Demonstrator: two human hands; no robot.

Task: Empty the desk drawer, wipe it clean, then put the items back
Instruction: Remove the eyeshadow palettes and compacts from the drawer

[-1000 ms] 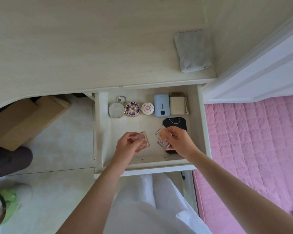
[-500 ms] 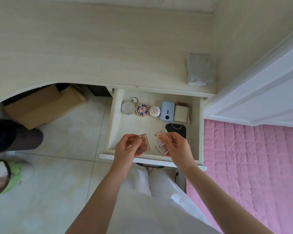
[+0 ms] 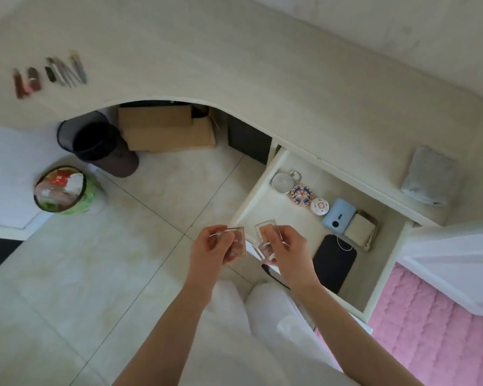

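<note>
The left hand (image 3: 213, 247) is gripping a small clear-cased makeup compact (image 3: 236, 244) with a pinkish pan, fingers curled around its edge. The right hand (image 3: 283, 247) is holding two more clear compacts (image 3: 265, 239), thumb and fingers closed around them. Both hands are hovering above the near corner of the open drawer (image 3: 265, 210), not over its floor.

Judging from this, the emptying step is in hand: items are lying in a row on the far left of the surface (image 3: 179, 65), lipsticks (image 3: 27, 80) and slim brushes (image 3: 67, 69) among them, though blurred. Remaining in the drawer are a round mirror (image 3: 282, 183) with a ring, two patterned round tins (image 3: 301, 195), a blue power bank (image 3: 339, 215), a beige pouch (image 3: 360, 227) just beside it and a black flat case (image 3: 333, 261) nearer the front. A folded grey cloth (image 3: 428, 176) is lying on the surface above the drawer, untouched.

The next move probably calls for carrying the compacts over to the surface and setting them down, perhaps near the row, without fumbling the slippery pair in the right hand, then returning for the rest before any wiping.
</note>
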